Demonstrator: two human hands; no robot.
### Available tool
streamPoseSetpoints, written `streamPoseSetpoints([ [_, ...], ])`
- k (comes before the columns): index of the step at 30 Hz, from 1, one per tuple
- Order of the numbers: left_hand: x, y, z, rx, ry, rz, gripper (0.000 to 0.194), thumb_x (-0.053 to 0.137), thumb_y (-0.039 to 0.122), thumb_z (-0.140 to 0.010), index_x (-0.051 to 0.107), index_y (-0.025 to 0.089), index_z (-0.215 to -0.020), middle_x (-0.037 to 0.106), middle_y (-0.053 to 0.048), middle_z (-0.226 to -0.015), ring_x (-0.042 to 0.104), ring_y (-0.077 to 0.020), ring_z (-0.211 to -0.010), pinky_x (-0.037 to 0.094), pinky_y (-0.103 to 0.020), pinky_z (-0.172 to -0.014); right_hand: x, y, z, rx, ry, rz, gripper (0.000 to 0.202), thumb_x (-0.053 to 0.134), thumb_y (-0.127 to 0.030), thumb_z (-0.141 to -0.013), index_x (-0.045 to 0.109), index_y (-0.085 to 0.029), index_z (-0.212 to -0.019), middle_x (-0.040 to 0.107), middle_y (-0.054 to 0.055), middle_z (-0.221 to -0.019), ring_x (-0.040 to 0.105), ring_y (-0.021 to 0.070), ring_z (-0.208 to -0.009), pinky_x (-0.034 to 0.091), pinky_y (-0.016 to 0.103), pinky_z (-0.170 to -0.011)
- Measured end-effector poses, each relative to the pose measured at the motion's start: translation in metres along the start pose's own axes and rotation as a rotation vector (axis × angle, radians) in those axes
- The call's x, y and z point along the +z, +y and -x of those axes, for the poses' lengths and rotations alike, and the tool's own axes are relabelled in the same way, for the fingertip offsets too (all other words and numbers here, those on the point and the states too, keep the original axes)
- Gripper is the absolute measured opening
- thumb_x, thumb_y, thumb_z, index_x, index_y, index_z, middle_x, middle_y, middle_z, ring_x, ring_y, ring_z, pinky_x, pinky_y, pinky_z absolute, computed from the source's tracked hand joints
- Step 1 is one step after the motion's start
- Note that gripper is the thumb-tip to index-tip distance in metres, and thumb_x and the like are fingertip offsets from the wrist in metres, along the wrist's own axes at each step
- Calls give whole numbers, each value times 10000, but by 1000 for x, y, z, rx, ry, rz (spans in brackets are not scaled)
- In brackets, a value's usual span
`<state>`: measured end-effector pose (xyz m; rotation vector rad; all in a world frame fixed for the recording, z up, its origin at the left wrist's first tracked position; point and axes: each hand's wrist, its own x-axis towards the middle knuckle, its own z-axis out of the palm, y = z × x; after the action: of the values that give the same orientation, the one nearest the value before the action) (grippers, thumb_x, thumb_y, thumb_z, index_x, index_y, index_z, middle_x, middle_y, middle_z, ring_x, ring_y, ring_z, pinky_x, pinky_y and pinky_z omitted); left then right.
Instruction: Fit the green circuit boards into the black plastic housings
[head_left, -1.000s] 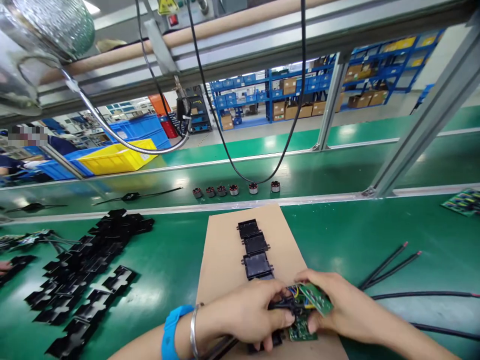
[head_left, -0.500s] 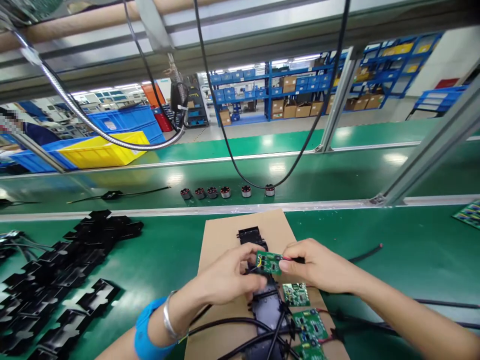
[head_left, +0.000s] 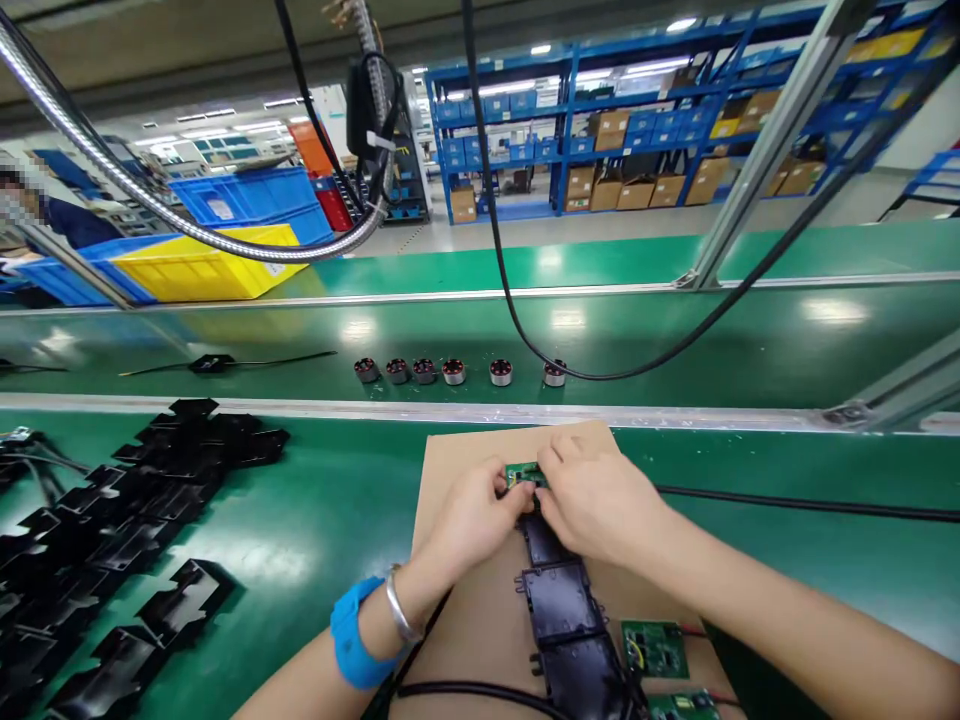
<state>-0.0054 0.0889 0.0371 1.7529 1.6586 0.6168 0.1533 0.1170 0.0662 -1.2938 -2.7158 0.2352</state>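
A small green circuit board [head_left: 519, 474] is at the far end of a row of black plastic cases [head_left: 562, 600], on a sheet of cardboard [head_left: 480, 640]. My left hand [head_left: 480, 515] pinches the board's left edge between thumb and fingers. My right hand [head_left: 596, 490] closes on its right side, with fingers bent over it. The hands hide much of the board and the case under it, so I cannot tell how far in it sits. More green circuit boards [head_left: 654, 648] lie to the right of the row, with red wires.
Folded black plastic cases [head_left: 150, 500] cover the bench at left. Several small round metal parts [head_left: 454, 372] stand in a row beyond the rail. A black cable [head_left: 510, 290] hangs in front, another [head_left: 787, 505] runs right. Yellow bin [head_left: 214, 265] at back left.
Both hands have brought the board down to the far black case; the right hand has shifted from the wire end to over the board. The view has shifted, showing more of the case row.
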Motion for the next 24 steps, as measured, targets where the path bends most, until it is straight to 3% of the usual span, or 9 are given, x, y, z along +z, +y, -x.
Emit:
streamPoseSetpoints([
  [3, -9, -17, -9, 23, -58, 57, 398, 668, 409, -796, 567, 143, -1075, 632, -71, -969, 607, -200, -842, 470, -281, -708, 4, 31, -17, -120, -28, -30, 163, 512, -269, -922, 648, -180, -928, 656, 69, -905, 598, 209, -839, 407, 282, -696],
  [6, -11, -26, -11, 58, -85, 53, 628, 769, 340, -696, 527, 165, -1248, 553, -107, -1193, 560, -255, -1054, 463, -355, -892, 17, 53, -28, -190, -66, -60, 183, 530, -270, -929, 665, -203, -825, 671, 19, -836, 602, 170, -800, 390, 259, -699],
  [9, -10, -29, -15, 102, -136, 49, 539, 740, 296, -729, 573, 193, -1230, 558, -82, -1160, 558, -249, -1057, 462, -368, -919, 28, 60, -27, -191, -58, -49, 174, 521, -270, -935, 660, -200, -858, 675, 26, -870, 602, 179, -796, 367, 272, -666],
  [15, -17, -32, -28, 178, -270, 14, 549, 713, 272, -766, 553, 238, -1290, 568, -64, -1200, 555, -256, -1093, 453, -380, -957, 33, 62, -22, -213, -37, 26, 197, 453, -256, -965, 622, -198, -882, 620, 28, -799, 564, 174, -728, 271, 288, -576],
  [24, -16, -28, -30, 256, -225, -164, 492, 669, 211, -789, 550, 224, -1266, 569, -53, -1176, 562, -240, -1065, 452, -386, -979, 38, 66, -22, -275, -104, 95, 154, 466, -143, -893, 587, -239, -886, 552, -13, -701, 470, 135, -575, 138, 302, -507],
])
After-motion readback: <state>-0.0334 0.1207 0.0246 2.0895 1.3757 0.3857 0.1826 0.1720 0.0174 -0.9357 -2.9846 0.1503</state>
